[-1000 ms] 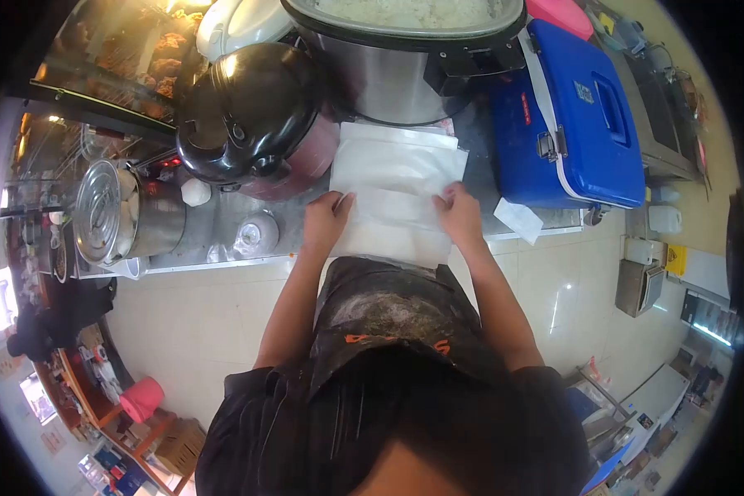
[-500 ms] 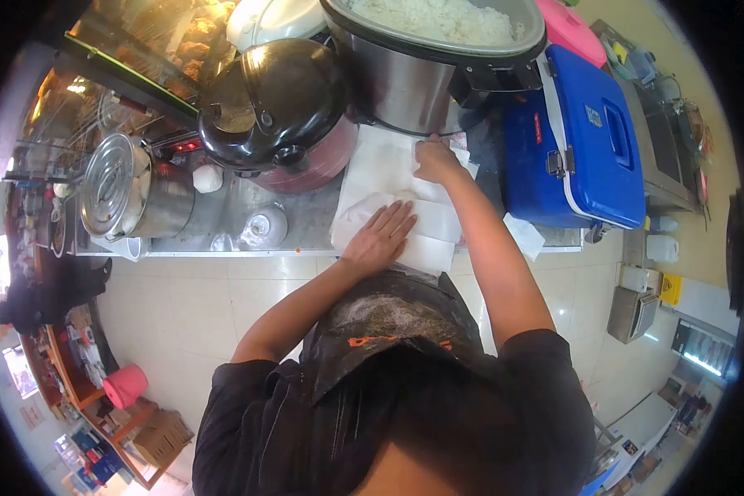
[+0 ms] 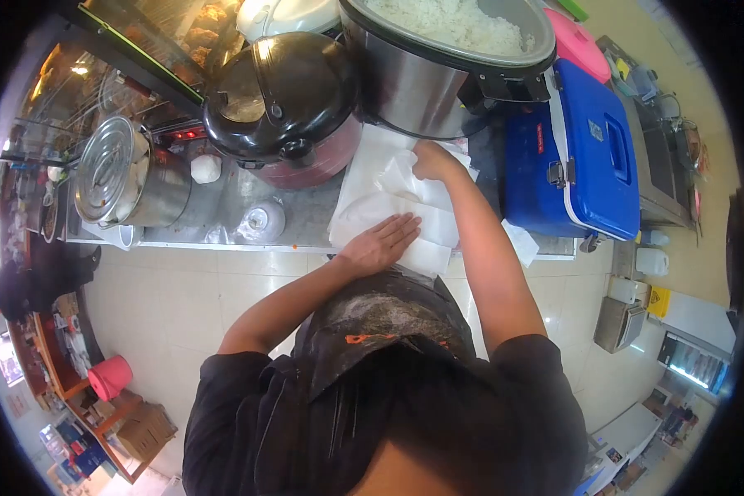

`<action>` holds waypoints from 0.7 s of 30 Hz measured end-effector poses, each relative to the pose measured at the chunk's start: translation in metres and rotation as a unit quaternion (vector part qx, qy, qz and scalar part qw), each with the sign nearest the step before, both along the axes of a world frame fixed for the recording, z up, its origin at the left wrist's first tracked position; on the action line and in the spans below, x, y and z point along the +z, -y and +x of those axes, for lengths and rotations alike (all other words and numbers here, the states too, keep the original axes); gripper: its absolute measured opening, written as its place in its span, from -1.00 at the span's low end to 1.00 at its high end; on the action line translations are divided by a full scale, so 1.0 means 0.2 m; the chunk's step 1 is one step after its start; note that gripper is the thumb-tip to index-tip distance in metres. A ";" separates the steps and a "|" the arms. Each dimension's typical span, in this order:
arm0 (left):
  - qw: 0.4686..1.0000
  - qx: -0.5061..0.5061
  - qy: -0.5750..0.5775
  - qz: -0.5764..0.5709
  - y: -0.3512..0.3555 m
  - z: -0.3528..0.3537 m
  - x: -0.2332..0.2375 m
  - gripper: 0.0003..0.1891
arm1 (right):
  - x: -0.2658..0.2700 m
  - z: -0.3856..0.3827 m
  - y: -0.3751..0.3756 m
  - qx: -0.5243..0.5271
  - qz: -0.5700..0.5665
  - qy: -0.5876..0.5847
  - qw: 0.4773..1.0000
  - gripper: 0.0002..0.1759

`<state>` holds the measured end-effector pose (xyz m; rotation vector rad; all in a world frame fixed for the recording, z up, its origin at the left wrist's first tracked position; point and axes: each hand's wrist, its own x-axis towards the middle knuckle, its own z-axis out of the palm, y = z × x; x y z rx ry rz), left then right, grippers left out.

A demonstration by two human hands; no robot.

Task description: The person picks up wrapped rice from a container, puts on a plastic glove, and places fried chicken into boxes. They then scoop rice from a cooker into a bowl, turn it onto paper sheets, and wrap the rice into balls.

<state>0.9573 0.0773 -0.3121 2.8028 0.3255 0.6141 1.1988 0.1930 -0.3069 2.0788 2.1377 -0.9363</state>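
The left hand [image 3: 380,242] lies flat, fingers straight and slightly spread, on a stack [image 3: 430,230] of white paper that sits at the near edge of the worktop [image 3: 306,217] and partly overhangs it. It presses down and grips nothing. The right hand [image 3: 432,160] reaches to the far end of the stack, just before the big rice pot [image 3: 438,78]. Its grip looks narrow, fingers pinched on the top sheet [image 3: 393,180], which rises in a crumpled fold between the two hands. The step in hand seems to be peeling one sheet free while the rest is pinned. The next move would call for a steady pull on that sheet alone, with the left palm keeping the lower sheets from sliding off the near edge. It also needs care not to tear the thin paper at the pinch. A black cooker [image 3: 281,103] stands just left of the stack toward the far edge, a lidded steel pot [image 3: 116,175] farther left, and a blue cooler [image 3: 587,153] near the right end.
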 end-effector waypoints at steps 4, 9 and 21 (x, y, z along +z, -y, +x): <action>1.000 0.020 0.010 -0.020 -0.01 0.01 -0.02 -0.49 | 0.23 -0.08 0.09 0.002 -0.040 0.012 0.999 -0.66; 0.997 0.061 0.023 -0.037 0.00 0.03 -0.02 -0.52 | 0.28 -0.10 0.39 0.109 0.048 -0.015 0.993 -0.60; 0.994 -0.053 0.096 -0.008 -0.06 -0.02 0.18 -0.43 | 0.10 -0.25 0.93 0.099 0.148 0.005 0.984 -0.09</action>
